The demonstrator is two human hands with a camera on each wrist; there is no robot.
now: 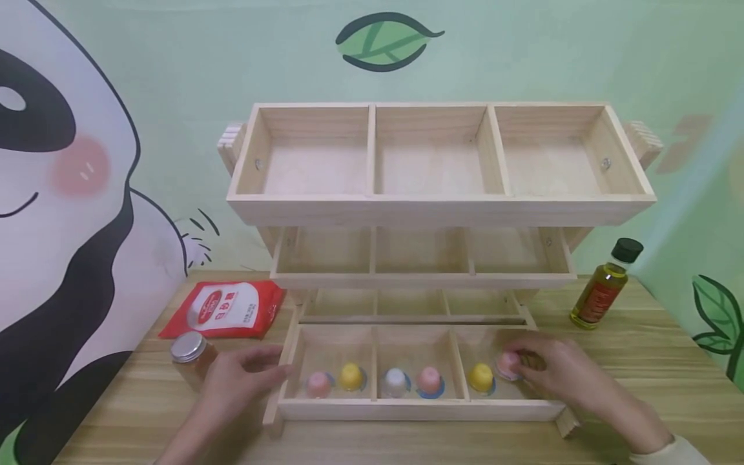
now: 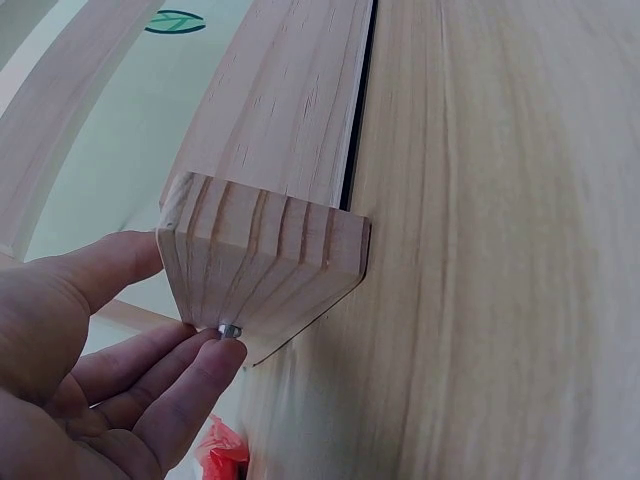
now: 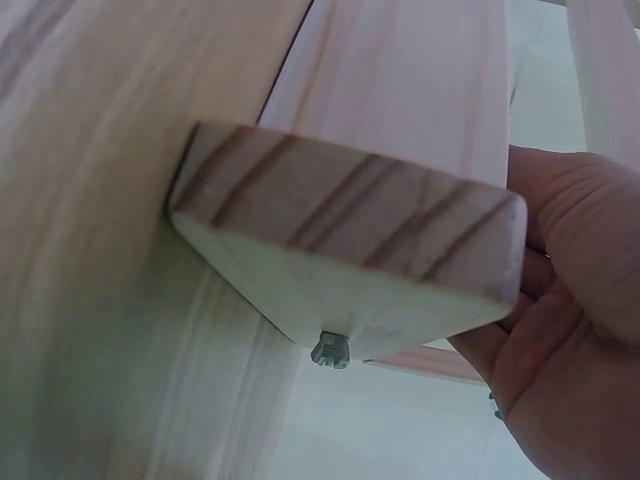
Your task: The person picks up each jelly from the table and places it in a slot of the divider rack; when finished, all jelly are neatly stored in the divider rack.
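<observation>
In the head view, my right hand (image 1: 558, 371) pinches a pink jelly cup (image 1: 508, 365) in the right compartment of the lowest tier of a wooden rack (image 1: 418, 410). A yellow jelly cup (image 1: 481, 378) sits beside it. The middle compartment has a white jelly cup (image 1: 396, 382) and a pink one (image 1: 430, 380); the left one has a pink (image 1: 318, 384) and a yellow cup (image 1: 351, 376). My left hand (image 1: 241, 381) touches the rack's left side with thumb and fingers extended. In the left wrist view, its fingertips are right at a bolt (image 2: 230, 330). The right wrist view hides my right fingertips.
Left of the rack lie a red-and-white packet (image 1: 227, 309) and a silver-lidded jar (image 1: 188, 349), close to my left hand. An oil bottle (image 1: 604, 284) with a black cap stands at right. Upper tiers (image 1: 436, 213) overhang the back of the lowest one.
</observation>
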